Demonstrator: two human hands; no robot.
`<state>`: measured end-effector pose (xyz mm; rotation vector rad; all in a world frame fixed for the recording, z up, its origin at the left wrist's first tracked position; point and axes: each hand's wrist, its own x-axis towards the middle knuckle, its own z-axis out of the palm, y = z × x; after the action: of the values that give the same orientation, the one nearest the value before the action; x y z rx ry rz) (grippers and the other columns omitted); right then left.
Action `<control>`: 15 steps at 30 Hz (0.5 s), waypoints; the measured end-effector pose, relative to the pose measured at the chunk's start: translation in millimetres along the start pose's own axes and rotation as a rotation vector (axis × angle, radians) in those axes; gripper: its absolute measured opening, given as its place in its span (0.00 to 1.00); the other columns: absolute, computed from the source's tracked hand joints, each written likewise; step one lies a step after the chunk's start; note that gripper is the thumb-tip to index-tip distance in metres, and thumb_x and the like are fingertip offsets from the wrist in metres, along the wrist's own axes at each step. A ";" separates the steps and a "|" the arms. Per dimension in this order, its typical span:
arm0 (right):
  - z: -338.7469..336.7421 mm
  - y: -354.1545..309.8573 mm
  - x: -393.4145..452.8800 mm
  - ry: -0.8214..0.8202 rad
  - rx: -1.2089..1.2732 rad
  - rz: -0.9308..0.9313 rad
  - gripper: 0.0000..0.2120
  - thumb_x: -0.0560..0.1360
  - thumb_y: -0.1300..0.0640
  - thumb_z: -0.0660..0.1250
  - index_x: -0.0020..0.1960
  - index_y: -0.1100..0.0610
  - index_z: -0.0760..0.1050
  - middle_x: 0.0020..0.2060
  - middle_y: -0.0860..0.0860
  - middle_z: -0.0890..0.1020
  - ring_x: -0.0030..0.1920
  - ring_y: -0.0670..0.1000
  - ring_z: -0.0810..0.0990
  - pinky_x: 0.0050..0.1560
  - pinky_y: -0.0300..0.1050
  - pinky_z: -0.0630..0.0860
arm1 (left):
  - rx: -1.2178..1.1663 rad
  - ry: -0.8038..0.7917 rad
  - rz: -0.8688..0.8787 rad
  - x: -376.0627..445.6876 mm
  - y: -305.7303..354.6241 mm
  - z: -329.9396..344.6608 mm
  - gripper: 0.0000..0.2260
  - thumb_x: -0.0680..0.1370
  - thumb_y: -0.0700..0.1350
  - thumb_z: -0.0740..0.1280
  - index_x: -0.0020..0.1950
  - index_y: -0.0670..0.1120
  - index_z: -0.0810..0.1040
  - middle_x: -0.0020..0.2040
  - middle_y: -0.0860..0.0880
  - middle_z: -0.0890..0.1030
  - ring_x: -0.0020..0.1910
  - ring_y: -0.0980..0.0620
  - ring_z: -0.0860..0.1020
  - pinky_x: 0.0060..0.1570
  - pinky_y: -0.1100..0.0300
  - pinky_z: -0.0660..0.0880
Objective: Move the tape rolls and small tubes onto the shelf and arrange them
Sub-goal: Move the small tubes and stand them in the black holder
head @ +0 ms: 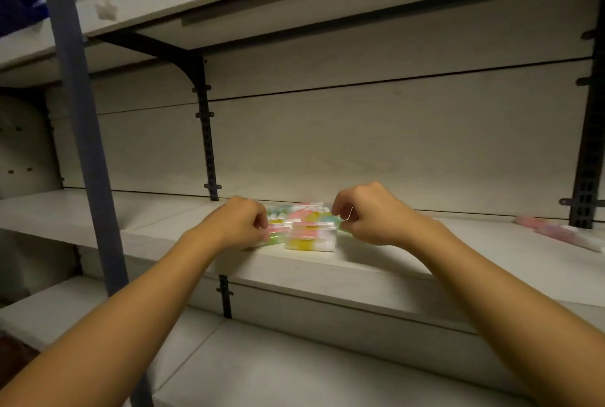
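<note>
Fingers of both hands are curled in at the two ends of a small cluster of clear packs [302,229] that sits on the middle shelf [376,262], near its front edge. On the left hand [237,223] the fingertips bend down against the left end of the cluster, touching or pinching the nearest pack there; blur hides whether they truly grip it. On the right hand [366,215] the fingers fold toward the thumb at the right end of the cluster, and a thin pale edge of clear wrapping shows between them, so this hand appears to pinch the plastic. The packs lie between the two hands, with both forearms reaching in from below.

Each pack is a clear wrapper holding small pastel pieces in yellow, pink, green and white, with a pinkish label band across it. One pack [311,238] lies in front, flat on the board and most plainly seen; others are heaped behind and to its left, partly tilted. Motion blur keeps me from telling whether the pieces inside are rolls or tubes.

Farther right on the same shelf, well apart from the hands, several long pink and white tubes [563,231] lie on their sides near a dark slotted upright [587,144]. A grey-blue post [85,144] stands at the left front of the shelving.
</note>
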<state>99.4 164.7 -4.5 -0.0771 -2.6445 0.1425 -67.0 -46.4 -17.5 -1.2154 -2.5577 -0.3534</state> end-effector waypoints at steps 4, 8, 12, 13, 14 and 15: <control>7.9 -11.4 -1.0 -0.037 -0.018 0.003 0.09 0.73 0.60 0.70 0.52 0.53 0.82 0.40 0.45 0.80 0.40 0.44 0.75 0.42 0.36 0.73 | -0.011 -0.050 0.066 5.0 8.4 5.7 0.08 0.75 0.50 0.74 0.52 0.50 0.81 0.49 0.54 0.80 0.45 0.56 0.77 0.49 0.57 0.80; 15.8 -19.2 0.5 -0.039 0.001 0.019 0.06 0.74 0.55 0.72 0.51 0.53 0.83 0.37 0.42 0.77 0.36 0.39 0.73 0.36 0.29 0.66 | 0.029 -0.106 0.097 8.6 8.5 10.6 0.10 0.76 0.46 0.73 0.56 0.47 0.81 0.52 0.49 0.80 0.48 0.53 0.77 0.52 0.58 0.78; 18.9 -31.4 3.8 -0.050 -0.001 -0.007 0.07 0.74 0.53 0.74 0.51 0.53 0.82 0.39 0.45 0.77 0.37 0.39 0.73 0.36 0.30 0.66 | 0.050 -0.100 0.129 6.5 3.6 4.0 0.10 0.76 0.45 0.74 0.56 0.46 0.82 0.51 0.49 0.80 0.47 0.52 0.78 0.51 0.56 0.79; 19.5 -35.2 5.8 -0.049 -0.010 -0.018 0.08 0.73 0.54 0.74 0.51 0.54 0.82 0.39 0.45 0.77 0.37 0.40 0.73 0.36 0.32 0.67 | 0.036 -0.066 0.133 4.9 1.4 -0.1 0.09 0.75 0.47 0.74 0.54 0.47 0.82 0.50 0.50 0.80 0.45 0.53 0.78 0.50 0.55 0.80; 20.6 -38.7 7.9 -0.044 -0.023 -0.026 0.08 0.73 0.55 0.74 0.52 0.54 0.82 0.40 0.46 0.77 0.38 0.42 0.73 0.38 0.35 0.68 | 0.009 -0.020 0.134 3.8 -0.9 -5.3 0.09 0.75 0.49 0.75 0.52 0.48 0.82 0.49 0.51 0.80 0.45 0.54 0.78 0.48 0.54 0.80; 21.8 -42.1 10.3 -0.037 -0.036 -0.032 0.09 0.73 0.55 0.74 0.52 0.54 0.82 0.40 0.46 0.77 0.39 0.44 0.73 0.39 0.37 0.69 | -0.032 0.031 0.129 2.9 -3.9 -11.2 0.09 0.75 0.49 0.75 0.53 0.49 0.82 0.49 0.52 0.80 0.45 0.55 0.78 0.48 0.55 0.80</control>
<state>78.8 121.8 -13.9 -0.0448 -2.6844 0.0860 -70.2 -50.5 -6.4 -1.3674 -2.4419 -0.3830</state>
